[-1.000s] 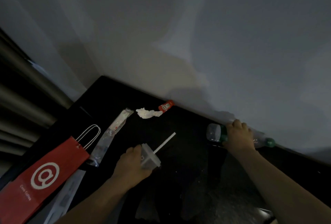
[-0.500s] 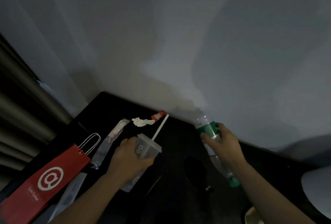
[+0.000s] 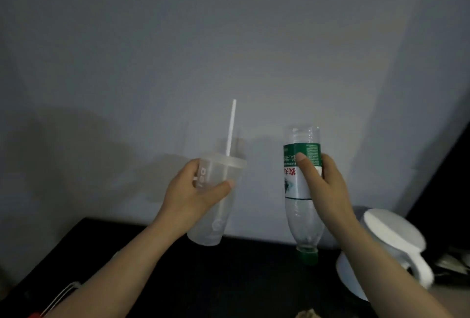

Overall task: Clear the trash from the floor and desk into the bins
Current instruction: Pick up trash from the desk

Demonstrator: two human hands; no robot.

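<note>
My left hand (image 3: 193, 194) grips a clear plastic cup (image 3: 216, 216) with a lid and a white straw (image 3: 231, 128), held upright above the black desk (image 3: 178, 279). My right hand (image 3: 323, 185) grips a clear plastic bottle (image 3: 301, 216) with a green label, turned upside down so that its green cap (image 3: 308, 258) points at the desk. Both things are raised in front of the grey wall, about a hand's width apart.
A white electric kettle (image 3: 391, 239) with a handle stands on the desk at the right, close under my right forearm. White bag handles (image 3: 61, 297) show at the bottom left edge. The room is dim.
Both hands have lifted the cup and the bottle off the desk to chest height. The view has tilted up, so the red bag and wrappers have dropped out of sight.
</note>
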